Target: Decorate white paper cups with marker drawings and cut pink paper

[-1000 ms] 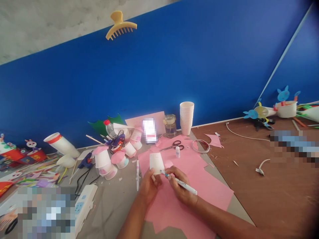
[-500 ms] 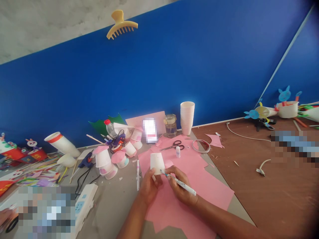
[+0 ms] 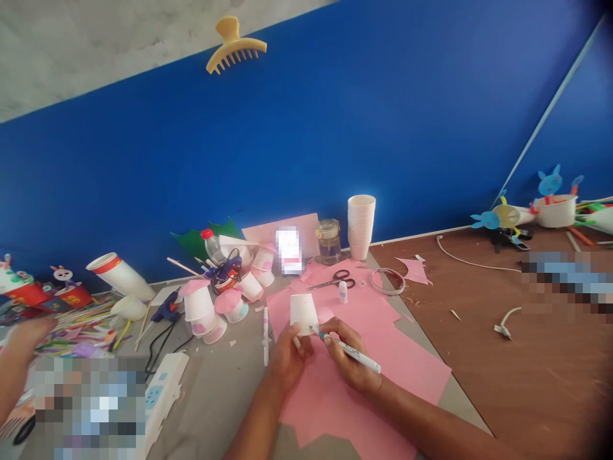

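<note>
Far left, a co-worker's hand (image 3: 29,337) sits over a heap of coloured craft straws (image 3: 81,333). Next along, a blue hot-glue gun (image 3: 165,308) and white paper cups with pink paper caps (image 3: 198,305) on the grey tabletop (image 3: 215,396), white power strip (image 3: 160,390) in front. Centre: the person's left hand (image 3: 288,358) closed narrow around a white paper cup (image 3: 303,314), which is held just above a pink paper sheet (image 3: 421,377). Right hand (image 3: 349,358) pinches a white blue-tipped marker (image 3: 359,356), tip at the cup's lower edge. Behind: black-handled steel scissors (image 3: 332,283), tall stack of white paper cups (image 3: 361,227). Then a clear tape roll (image 3: 387,281), on a brown wooden table (image 3: 479,364).
</note>
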`<state>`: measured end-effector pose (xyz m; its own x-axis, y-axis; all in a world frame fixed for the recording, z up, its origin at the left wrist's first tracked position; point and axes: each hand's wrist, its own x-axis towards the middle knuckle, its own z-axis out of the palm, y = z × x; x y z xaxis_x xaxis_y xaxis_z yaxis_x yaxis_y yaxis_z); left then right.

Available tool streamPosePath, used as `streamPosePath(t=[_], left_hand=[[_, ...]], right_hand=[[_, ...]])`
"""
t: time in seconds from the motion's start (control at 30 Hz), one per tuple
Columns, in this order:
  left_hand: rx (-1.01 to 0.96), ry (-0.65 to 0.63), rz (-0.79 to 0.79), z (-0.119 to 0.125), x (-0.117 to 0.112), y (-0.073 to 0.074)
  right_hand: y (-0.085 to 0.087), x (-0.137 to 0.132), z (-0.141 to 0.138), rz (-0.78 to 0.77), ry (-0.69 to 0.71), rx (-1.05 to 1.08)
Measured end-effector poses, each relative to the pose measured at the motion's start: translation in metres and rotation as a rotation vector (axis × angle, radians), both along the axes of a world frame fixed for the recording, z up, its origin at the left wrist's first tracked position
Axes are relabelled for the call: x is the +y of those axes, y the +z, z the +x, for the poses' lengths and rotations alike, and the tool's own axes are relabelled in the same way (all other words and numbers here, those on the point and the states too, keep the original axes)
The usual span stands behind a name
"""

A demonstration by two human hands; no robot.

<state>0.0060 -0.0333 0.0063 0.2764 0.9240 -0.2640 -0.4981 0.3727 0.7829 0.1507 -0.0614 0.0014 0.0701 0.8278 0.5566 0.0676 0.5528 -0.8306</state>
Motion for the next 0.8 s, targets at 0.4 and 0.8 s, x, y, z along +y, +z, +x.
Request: streamPosePath(t=[0.4,0.8], left_hand=[[-0.031,0.021,-0.02,-0.0019,0.0018,-0.0033],[-0.02,0.016,-0.044,-0.0005,0.0009,0.0005]], right_hand=[[0.0003,0.0023,0.0034,-0.127,0.026,0.052],[0.0013,0.0008,0.0005,-0.184,0.07,0.062]])
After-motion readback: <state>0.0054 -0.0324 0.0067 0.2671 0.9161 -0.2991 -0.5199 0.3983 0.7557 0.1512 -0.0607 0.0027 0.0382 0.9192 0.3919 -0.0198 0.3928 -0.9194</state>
